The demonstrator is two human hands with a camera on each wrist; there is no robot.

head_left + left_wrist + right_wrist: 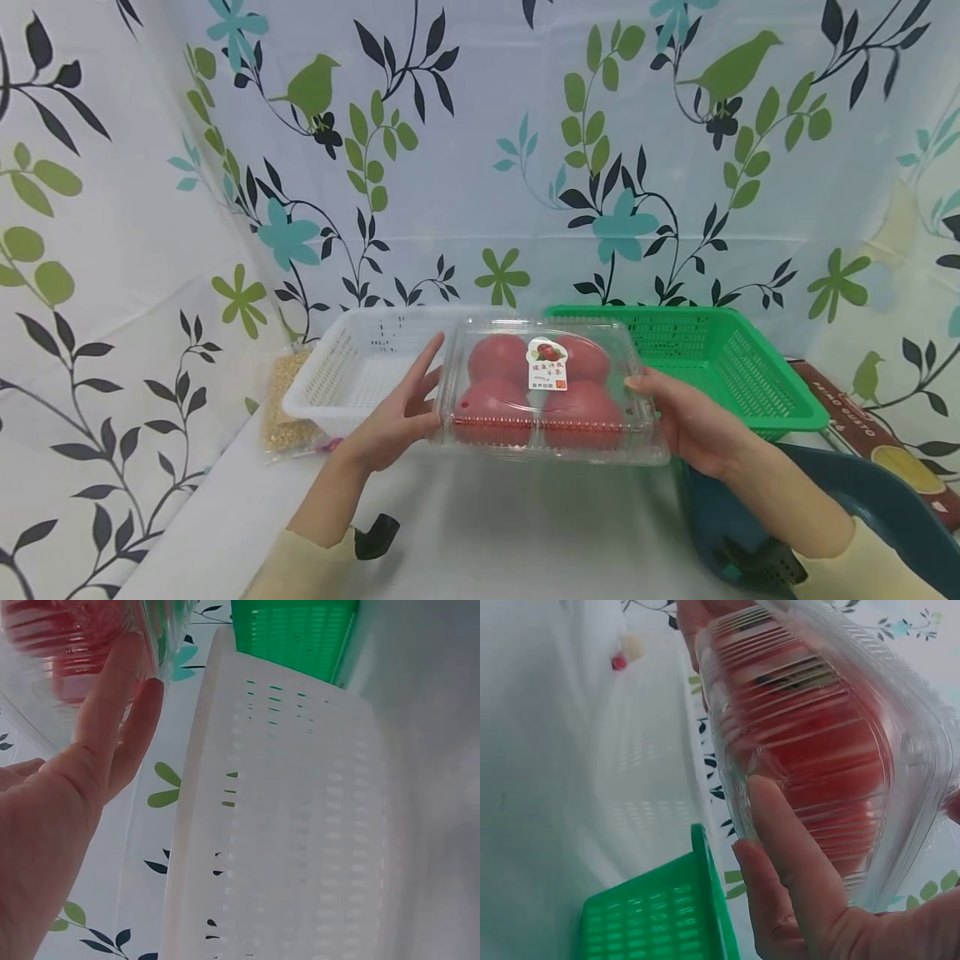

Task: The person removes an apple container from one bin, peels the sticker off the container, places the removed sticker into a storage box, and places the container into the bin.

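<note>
A clear plastic box (pixel 551 455) of red tomatoes (pixel 498 358) is held up between both hands, its lid facing the head camera, with a white label (pixel 547 379) on it. My left hand (pixel 393 421) holds the box's left end; in the left wrist view, two fingers (pixel 112 697) reach along its ribbed wall. The right hand (pixel 693 421) grips the opposite end, thumb over the lid's edge. Seen from the right wrist, fingers (pixel 791 840) lie against the ribbed underside (pixel 817 750).
Behind the box stand a white basket (pixel 330 408) and a green basket (pixel 757 375). A bag of yellow grains (pixel 288 383) lies at the left. At the right are a dark blue basin (pixel 847 471) and a brown-red pack (pixel 892 454). Patterned cloth (pixel 465 192) hangs around the white table (pixel 480 533).
</note>
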